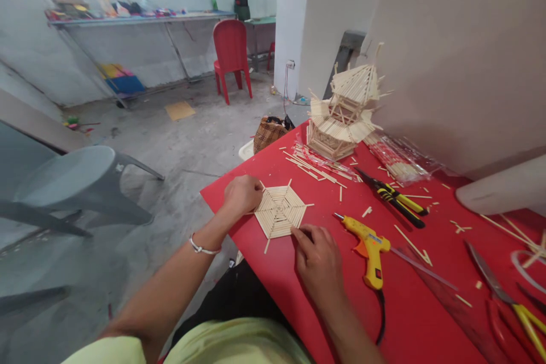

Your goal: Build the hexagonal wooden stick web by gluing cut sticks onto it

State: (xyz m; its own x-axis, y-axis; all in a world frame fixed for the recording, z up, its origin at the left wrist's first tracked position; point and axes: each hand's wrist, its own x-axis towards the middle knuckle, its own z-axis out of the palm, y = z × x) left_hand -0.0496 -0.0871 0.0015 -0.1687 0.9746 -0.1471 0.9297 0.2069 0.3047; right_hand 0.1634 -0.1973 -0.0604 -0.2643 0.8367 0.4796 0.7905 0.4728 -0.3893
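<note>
The hexagonal stick panel (279, 211) lies flat on the red tabletop (273, 264), near the left corner. It is made of thin pale wooden sticks laid in concentric hexagons over six spokes that meet at the centre (much like a spider's web). Several spoke ends jut past the rim. The left hand (243, 193) curls at its left edge, and the right hand (318, 256) touches its lower right corner.

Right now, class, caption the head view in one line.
Left hand and right hand touch a hexagonal stick panel on the red table, glue gun alongside.
</note>
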